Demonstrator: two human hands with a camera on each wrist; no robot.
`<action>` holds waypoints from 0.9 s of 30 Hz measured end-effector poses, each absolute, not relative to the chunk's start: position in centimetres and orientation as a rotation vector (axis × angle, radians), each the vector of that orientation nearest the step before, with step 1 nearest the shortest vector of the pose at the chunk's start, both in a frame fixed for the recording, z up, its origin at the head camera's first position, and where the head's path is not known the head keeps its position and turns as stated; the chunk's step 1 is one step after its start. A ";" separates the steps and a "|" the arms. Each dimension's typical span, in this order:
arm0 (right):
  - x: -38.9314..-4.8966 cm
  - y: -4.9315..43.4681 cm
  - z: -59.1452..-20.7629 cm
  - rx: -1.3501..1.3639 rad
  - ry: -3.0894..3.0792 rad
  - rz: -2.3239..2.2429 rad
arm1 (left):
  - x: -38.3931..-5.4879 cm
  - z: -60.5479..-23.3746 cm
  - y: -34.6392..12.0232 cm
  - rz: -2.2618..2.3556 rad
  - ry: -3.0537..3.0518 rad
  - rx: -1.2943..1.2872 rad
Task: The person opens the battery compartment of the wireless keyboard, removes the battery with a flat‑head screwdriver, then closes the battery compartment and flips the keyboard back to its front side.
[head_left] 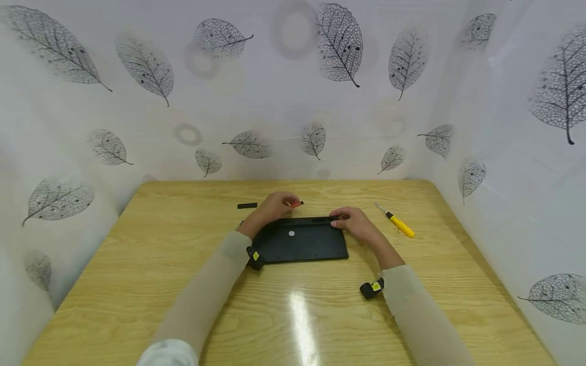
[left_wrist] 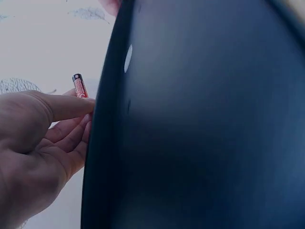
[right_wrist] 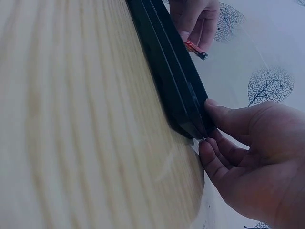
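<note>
Around a black keyboard (head_left: 304,246) on the table (head_left: 137,264), had a red battery (head_left: 297,204) pinched in the left grip (head_left: 276,206) at 12 o'clock, just off the far edge, and the keyboard's corner at 2 pinched in the right grip (head_left: 359,223). Looked mid battery job, putting in or taking out, couldn't tell which, with a dark slot (head_left: 321,220) between the grips. If putting in, called for lining the battery up with the slot next. Also spotted a black cover (head_left: 247,206) at 10, a yellow screwdriver (head_left: 401,225) near 3.

On the table (head_left: 256,315), yellow screwdriver (head_left: 400,224) right of the gripping right hand (head_left: 356,224), black strip (head_left: 247,206) left of the left hand (head_left: 276,205)!
</note>
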State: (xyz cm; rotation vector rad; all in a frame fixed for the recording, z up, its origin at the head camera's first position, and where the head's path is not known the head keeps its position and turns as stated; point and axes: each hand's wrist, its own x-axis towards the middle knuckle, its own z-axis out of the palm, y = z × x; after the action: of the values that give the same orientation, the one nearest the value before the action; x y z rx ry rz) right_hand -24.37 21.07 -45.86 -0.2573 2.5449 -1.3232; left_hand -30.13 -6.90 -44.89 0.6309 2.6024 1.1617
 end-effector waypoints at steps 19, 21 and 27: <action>-24.3 21.1 -46.1 -0.241 2.527 -1.349 | -31.9 -44.9 -8.0 0.913 2.638 0.596; -24.3 21.1 -46.0 -0.242 2.524 -1.350 | -31.9 -44.9 -8.0 0.909 2.633 0.603; -23.9 21.0 -45.4 -0.250 2.506 -1.369 | -32.1 -44.9 -8.1 0.900 2.621 0.622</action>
State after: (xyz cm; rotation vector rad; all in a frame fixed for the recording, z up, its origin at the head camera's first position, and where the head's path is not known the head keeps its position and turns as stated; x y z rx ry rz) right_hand -23.90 21.02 -45.41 -0.2503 2.5063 -1.3688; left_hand -32.10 -8.05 -44.89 0.6224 2.6211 0.8996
